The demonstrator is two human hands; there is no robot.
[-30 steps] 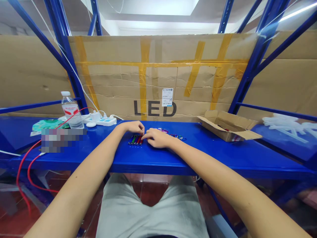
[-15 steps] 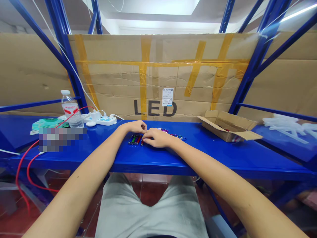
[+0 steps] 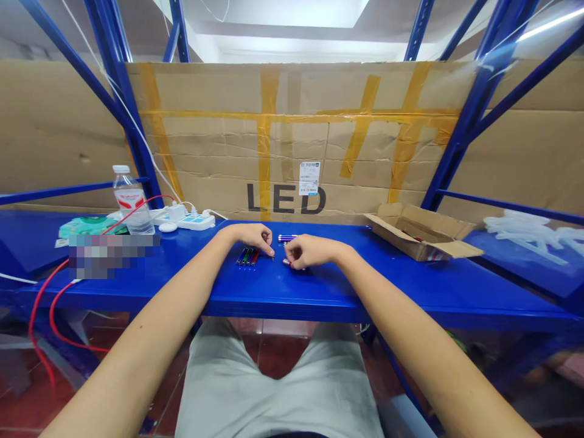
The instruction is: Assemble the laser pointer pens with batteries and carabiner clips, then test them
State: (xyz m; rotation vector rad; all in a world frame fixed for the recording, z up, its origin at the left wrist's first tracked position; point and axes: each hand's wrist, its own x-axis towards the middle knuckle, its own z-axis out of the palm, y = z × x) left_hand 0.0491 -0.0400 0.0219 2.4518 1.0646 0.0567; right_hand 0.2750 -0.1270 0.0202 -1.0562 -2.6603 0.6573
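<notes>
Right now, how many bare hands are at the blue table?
2: the left hand by the row of slim, shiny, multicoloured cylinders; the right hand further right, by a partly covered reddish item. No others show.

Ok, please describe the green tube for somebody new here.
On the blue table, find the left hand. On its near side lies a row of slim tubes. The green tube stands out by colour from blue and red ones.

Left hand (image 3: 256, 237) and right hand (image 3: 311, 250) are bare, as are both forearms (image 3: 164, 334); a small dark spot (image 3: 141, 327) marks the left. Pale grey-green trousers (image 3: 219, 389) are creased; the dark waist strip (image 3: 301, 434) is possibly a hem.
</notes>
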